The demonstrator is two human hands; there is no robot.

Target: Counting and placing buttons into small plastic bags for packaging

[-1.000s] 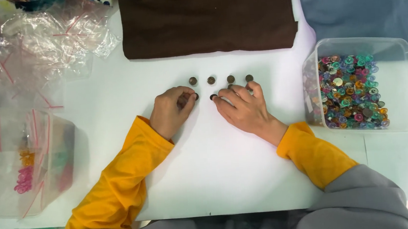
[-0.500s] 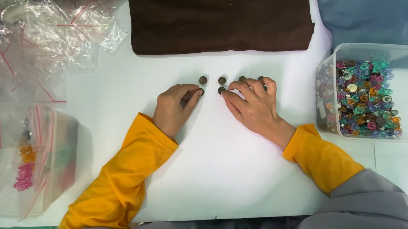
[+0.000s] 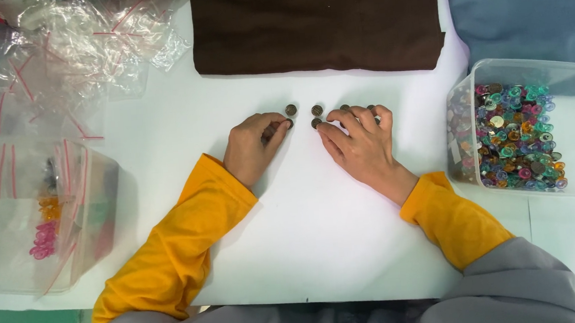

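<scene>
Several small dark round buttons lie on the white table (image 3: 320, 234) just below a folded brown garment (image 3: 317, 22). My left hand (image 3: 253, 147) is curled beside one button (image 3: 291, 109), its fingertips pinching another. My right hand (image 3: 361, 145) rests flat with fingers spread over the buttons on the right; two buttons (image 3: 316, 111) show just left of its fingertips, others are partly hidden under the fingers. Both arms wear yellow sleeves.
A clear plastic box (image 3: 538, 128) of several colourful buttons stands at the right. A folded blue garment (image 3: 528, 6) lies at the back right. Crumpled clear zip bags (image 3: 67, 56) and a clear container (image 3: 39, 215) with small coloured pieces fill the left side.
Both hands have drawn the spread row of buttons closer together toward the middle; my right hand now covers the rightmost ones. The view has shifted slightly.
</scene>
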